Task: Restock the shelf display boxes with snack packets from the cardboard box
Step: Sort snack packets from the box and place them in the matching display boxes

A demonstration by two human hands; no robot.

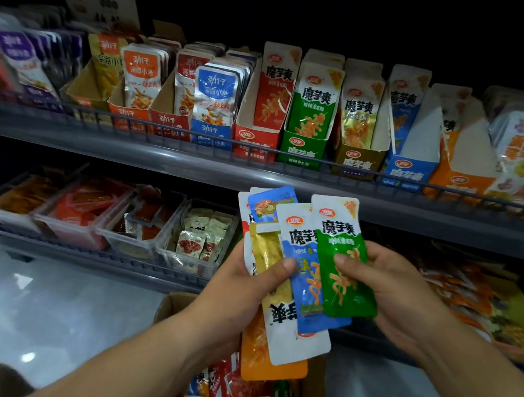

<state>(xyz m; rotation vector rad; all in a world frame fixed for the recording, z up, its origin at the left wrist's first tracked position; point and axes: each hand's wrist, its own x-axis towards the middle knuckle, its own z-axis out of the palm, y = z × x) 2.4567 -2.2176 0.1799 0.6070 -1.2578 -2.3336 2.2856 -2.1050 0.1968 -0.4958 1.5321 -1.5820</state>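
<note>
My left hand [249,279] grips fanned packets [280,295]; right hand [386,282] pinches the green packet [343,268]. Tugging could spill the fan.

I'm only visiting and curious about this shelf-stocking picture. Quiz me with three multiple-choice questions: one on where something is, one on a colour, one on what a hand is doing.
1. Where is the cardboard box?
A. on the upper shelf
B. below the hands
C. on a trolley

2. What colour is the snack packet that the right hand pinches?
A. red
B. green
C. purple

3. What is the left hand doing?
A. hanging empty
B. pushing a shelf
C. gripping a fan of packets

Answers:
1 B: its flap and wall show beneath both forearms.
2 B: the snack packet between thumb and fingers is green.
3 C: its thumb clamps several overlapping packets.
</note>
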